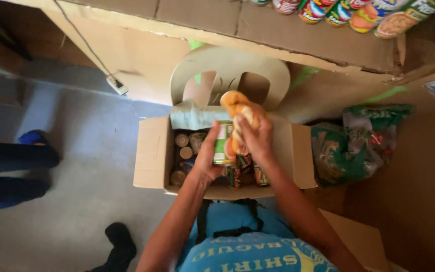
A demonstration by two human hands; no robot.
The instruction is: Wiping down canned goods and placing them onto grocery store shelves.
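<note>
My left hand (208,153) grips a tin can (223,143) with a green and white label, held above an open cardboard box (153,151). My right hand (254,133) presses an orange and cream cloth (237,108) against the top and side of that can. The box sits on a beige plastic chair (227,63) and holds several more cans (182,151), upright in rows. Part of the held can is hidden by my fingers and the cloth.
A wooden shelf (278,30) above carries a row of colourful cans (348,12). Green plastic bags (358,141) lie to the right of the box. Another person's legs in dark trousers (11,171) are at the left on the grey floor. A power strip (117,84) hangs on the wall.
</note>
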